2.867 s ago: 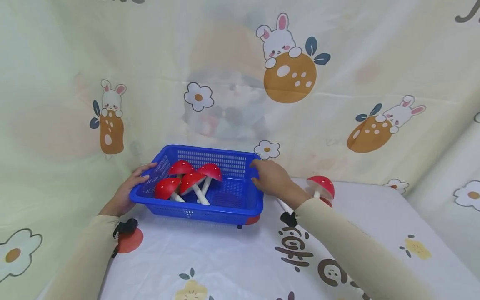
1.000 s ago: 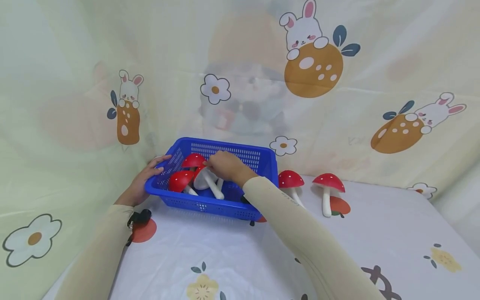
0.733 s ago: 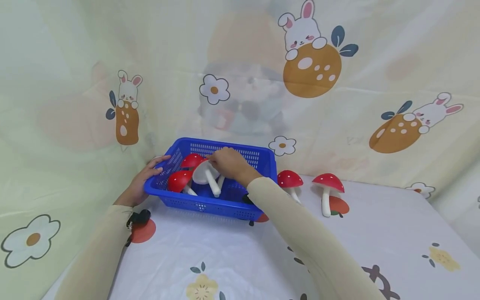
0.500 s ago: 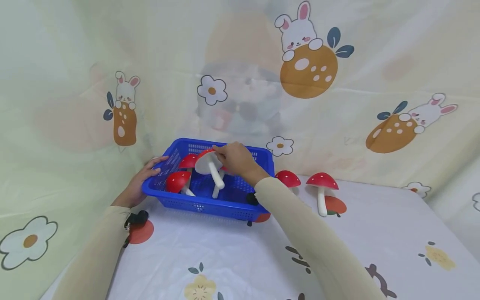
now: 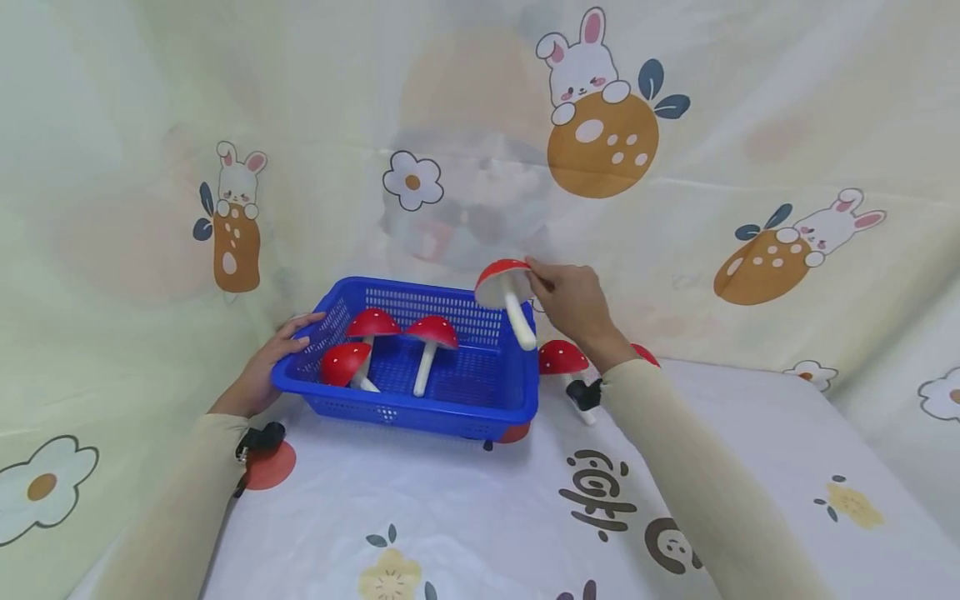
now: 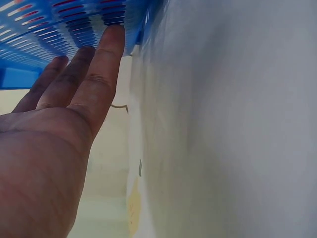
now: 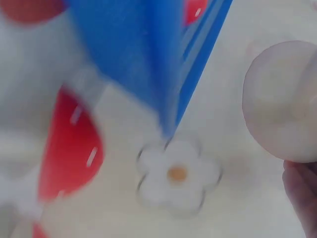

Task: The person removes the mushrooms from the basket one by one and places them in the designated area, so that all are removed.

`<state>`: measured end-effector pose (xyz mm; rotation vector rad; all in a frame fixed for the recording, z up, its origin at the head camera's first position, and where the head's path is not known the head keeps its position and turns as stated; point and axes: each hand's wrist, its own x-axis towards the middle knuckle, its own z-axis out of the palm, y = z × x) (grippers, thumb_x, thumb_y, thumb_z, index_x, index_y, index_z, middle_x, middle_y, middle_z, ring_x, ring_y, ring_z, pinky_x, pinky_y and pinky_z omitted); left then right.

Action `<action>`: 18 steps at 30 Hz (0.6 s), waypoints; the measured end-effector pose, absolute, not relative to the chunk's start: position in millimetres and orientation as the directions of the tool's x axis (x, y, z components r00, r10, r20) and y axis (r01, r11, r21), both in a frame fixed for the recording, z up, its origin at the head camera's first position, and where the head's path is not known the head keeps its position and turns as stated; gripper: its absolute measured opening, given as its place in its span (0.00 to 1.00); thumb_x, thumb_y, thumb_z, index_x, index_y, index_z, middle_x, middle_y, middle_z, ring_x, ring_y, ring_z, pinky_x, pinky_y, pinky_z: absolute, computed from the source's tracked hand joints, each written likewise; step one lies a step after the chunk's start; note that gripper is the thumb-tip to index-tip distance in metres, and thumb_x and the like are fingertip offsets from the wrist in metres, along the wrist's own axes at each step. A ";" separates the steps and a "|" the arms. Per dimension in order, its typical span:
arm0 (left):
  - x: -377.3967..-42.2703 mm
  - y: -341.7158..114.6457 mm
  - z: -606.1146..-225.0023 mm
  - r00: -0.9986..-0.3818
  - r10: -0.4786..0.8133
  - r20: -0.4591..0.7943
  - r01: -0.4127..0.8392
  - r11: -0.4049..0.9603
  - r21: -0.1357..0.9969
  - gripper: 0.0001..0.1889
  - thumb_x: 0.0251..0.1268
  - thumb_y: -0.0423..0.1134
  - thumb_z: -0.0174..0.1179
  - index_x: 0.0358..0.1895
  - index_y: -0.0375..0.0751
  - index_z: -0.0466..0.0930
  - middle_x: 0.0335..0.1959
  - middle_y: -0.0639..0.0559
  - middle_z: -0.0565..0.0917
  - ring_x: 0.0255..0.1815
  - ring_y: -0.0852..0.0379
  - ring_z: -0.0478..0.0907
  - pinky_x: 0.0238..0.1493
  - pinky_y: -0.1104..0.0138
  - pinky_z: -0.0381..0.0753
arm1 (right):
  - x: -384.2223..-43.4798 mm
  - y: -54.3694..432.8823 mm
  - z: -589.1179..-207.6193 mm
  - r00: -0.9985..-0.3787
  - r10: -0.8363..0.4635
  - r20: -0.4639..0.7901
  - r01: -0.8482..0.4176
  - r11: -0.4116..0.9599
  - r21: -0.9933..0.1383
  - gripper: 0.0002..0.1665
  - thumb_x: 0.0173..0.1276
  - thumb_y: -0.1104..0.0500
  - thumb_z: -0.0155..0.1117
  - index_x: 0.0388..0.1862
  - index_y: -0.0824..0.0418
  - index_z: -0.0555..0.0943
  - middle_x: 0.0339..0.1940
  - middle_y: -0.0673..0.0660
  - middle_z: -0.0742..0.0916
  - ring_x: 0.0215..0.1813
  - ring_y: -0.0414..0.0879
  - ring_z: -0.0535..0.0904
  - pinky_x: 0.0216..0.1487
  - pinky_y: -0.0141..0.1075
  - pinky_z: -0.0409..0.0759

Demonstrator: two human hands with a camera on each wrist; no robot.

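My right hand (image 5: pixel 573 304) pinches a toy mushroom (image 5: pixel 491 292) by the edge of its red cap, holding it above the right end of the blue basket (image 5: pixel 420 414). Its white stem slants down over the basket rim, and in the right wrist view the pale underside of the cap (image 7: pixel 277 104) shows at the right. My left hand (image 5: pixel 262 367) is at the basket's left end; the left wrist view has its straight fingers (image 6: pixel 99 79) against the slotted wall. Inside the basket lie three more mushrooms (image 5: pixel 432 331), red-capped with white dots.
Right of the basket, a mushroom (image 5: pixel 562 357) lies on the white patterned tablecloth (image 5: pixel 465 517). Another mushroom (image 5: pixel 645 354) is mostly hidden behind my right forearm. A curtain printed with rabbits (image 5: pixel 585 71) hangs close behind the basket.
My right hand moved from the basket rim into the basket, took a mushroom by its cap, and lifted it up and to the right. My left hand stays at the basket's left end.
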<state>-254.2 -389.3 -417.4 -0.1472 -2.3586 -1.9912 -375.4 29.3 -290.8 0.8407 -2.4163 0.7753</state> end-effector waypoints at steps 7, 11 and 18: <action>-252.8 -388.5 -416.2 -0.994 0.048 0.100 0.106 0.155 0.982 0.30 0.78 0.52 0.43 0.78 0.65 0.49 0.81 0.47 0.44 0.79 0.35 0.47 0.57 0.70 0.79 | -382.9 97.4 -290.5 -0.743 -0.312 0.592 -0.574 0.752 -0.324 0.24 0.70 0.58 0.64 0.64 0.58 0.77 0.48 0.64 0.89 0.34 0.56 0.86 0.24 0.30 0.71; -252.5 -388.4 -416.6 -0.994 0.048 0.099 0.106 0.154 0.982 0.30 0.77 0.52 0.44 0.78 0.65 0.49 0.81 0.47 0.43 0.79 0.35 0.46 0.57 0.70 0.79 | -386.2 141.1 -295.2 -0.755 -0.248 0.607 -0.512 0.802 -0.308 0.23 0.70 0.59 0.64 0.63 0.60 0.77 0.47 0.66 0.88 0.34 0.59 0.86 0.22 0.30 0.70; -251.5 -388.6 -415.2 -0.994 0.047 0.096 0.103 0.171 0.980 0.30 0.77 0.52 0.44 0.78 0.66 0.48 0.81 0.47 0.43 0.79 0.34 0.46 0.57 0.68 0.79 | -396.8 215.6 -315.4 -0.797 -0.180 0.576 -0.374 0.897 -0.236 0.22 0.70 0.59 0.62 0.61 0.66 0.77 0.20 0.66 0.85 0.14 0.50 0.68 0.16 0.35 0.63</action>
